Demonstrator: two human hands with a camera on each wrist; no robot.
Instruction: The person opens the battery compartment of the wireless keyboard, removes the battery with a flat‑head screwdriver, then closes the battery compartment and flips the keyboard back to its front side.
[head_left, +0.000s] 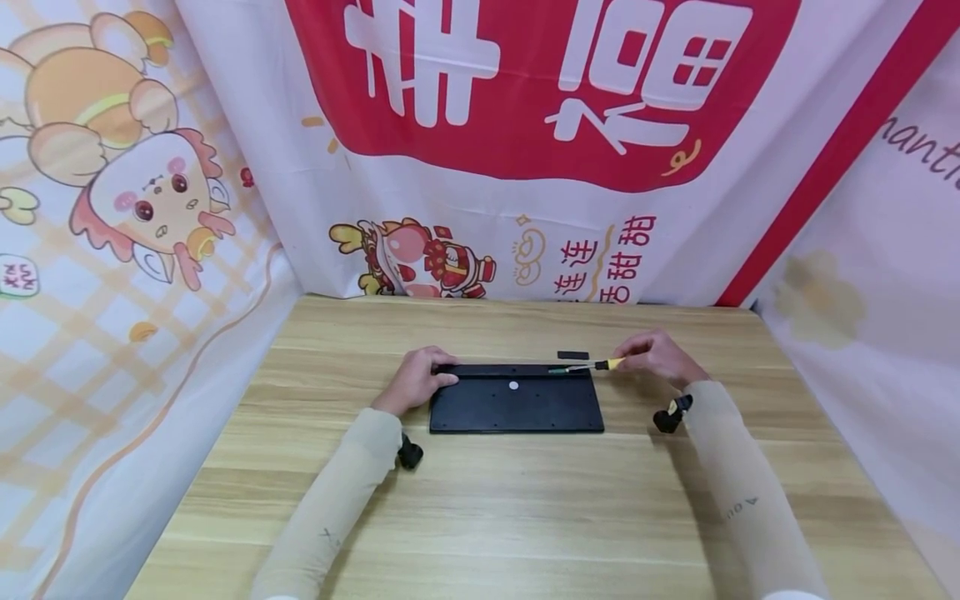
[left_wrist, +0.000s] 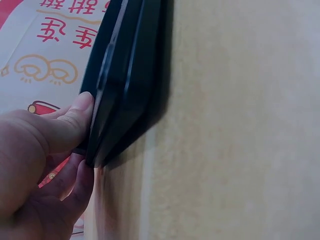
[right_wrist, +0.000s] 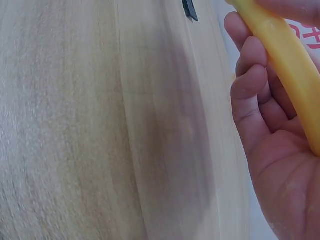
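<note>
A person in pale sleeves [head_left: 337, 496] works at a wood-grain table [head_left: 517, 517]; seen from the head, a flat black device [head_left: 517, 410] lies across the table's far middle, a round white sticker [head_left: 513, 385] on its upper face; the left hand [head_left: 417, 381] grips it at the far left corner, thumb over the top; the right hand [head_left: 656, 357], just past the device's right end, holds a yellow-handled screwdriver [head_left: 603, 365], the shaft pointing left across the far side of the device, where a small green piece [head_left: 557, 371] shows by the tip, though from here I cannot tell whether the two touch; a short black strip [head_left: 573, 356] lies just beyond the far edge, toward the right; a white cloth [head_left: 296, 208] printed in red hangs behind the table, and a cartoon-printed cloth [head_left: 127, 208] hangs to the left; from the left wrist, thumb and fingers pinch the device's edge, its dark side standing out against the pale wood; from the right wrist, bent fingers hold the thick yellow handle [right_wrist: 287, 57], while a dark corner [right_wrist: 189, 10] pokes in at the top, too little of it showing to say what it belongs to.
</note>
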